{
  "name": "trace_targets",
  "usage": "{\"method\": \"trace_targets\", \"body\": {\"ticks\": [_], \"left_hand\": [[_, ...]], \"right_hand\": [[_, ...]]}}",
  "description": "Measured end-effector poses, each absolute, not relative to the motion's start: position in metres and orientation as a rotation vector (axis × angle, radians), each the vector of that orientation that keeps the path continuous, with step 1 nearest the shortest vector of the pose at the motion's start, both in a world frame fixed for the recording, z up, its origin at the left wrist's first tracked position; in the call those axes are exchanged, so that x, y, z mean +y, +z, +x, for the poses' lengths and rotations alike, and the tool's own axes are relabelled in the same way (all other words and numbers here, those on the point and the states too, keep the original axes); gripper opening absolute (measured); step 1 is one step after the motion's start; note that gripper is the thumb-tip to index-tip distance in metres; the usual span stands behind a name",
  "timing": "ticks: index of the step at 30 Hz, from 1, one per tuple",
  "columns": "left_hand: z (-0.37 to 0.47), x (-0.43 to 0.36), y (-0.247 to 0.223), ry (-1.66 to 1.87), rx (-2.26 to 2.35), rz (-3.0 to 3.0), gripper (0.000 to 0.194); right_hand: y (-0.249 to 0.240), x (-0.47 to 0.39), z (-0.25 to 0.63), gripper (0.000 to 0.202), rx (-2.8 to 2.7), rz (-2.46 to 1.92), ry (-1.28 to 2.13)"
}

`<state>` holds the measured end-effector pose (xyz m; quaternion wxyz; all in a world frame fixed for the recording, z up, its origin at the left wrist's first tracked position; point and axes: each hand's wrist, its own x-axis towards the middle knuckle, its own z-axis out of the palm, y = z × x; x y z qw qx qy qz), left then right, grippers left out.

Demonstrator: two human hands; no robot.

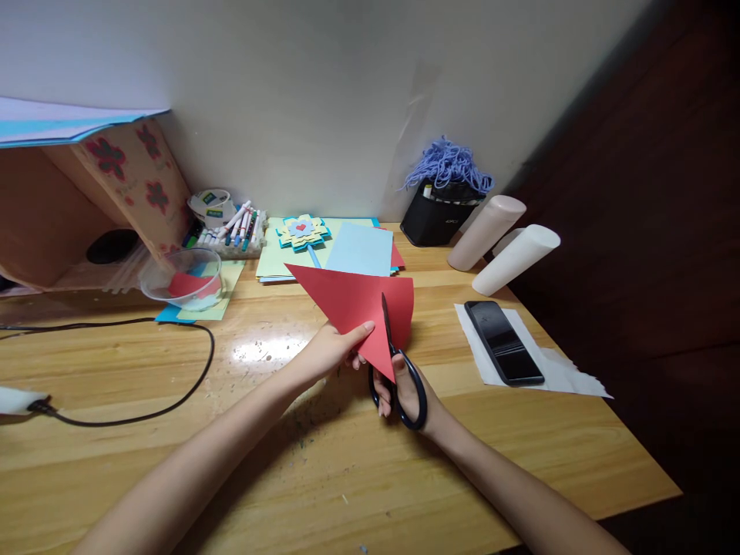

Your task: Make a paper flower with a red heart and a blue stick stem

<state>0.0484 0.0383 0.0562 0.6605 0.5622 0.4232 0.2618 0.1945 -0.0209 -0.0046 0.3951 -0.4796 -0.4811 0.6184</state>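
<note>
My left hand (345, 345) pinches a sheet of red paper (347, 297) near its lower edge, thumb on top and fingers underneath. The sheet is held above the table, with a long point towards the left and a curled right side. In my right hand (405, 389) is a pair of dark-handled scissors (415, 393), my thumb and fingers through its loops. The blades point away from me and lie at the red paper, one blade showing on top of it. A corner of the paper hangs down beside the scissors' pivot.
Behind the paper lie coloured sheets (271, 258) with a layered paper flower (301, 231). Leftward are a clear plastic bowl (151, 287), markers (248, 225), a cardboard box (136, 173) and a black cable (211, 362). A phone (502, 343), two bottles (517, 260) and a black holder (431, 220) stand or lie rightward.
</note>
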Motion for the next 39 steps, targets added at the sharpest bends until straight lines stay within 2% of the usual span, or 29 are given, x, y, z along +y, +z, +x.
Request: {"method": "trace_targets", "body": {"ticks": [7,17,33,39], "left_hand": [[0.047,0.040,0.056,0.589,0.956,1.244,0.040],[0.047,0.037,0.049,0.509,0.847,1.243,0.040],[0.050,0.033,0.047,0.573,0.794,1.200,0.040],[0.050,0.032,0.048,0.558,0.828,1.209,0.042]], "right_hand": [[-0.007,-0.020,0.195,0.065,-1.216,-1.256,1.504],[0.000,-0.018,0.197,0.085,-1.339,-1.219,1.471],[-0.002,-0.020,0.197,0.076,-1.353,-1.288,1.359],[0.003,-0.019,0.196,0.079,-1.358,-1.265,1.348]]}}
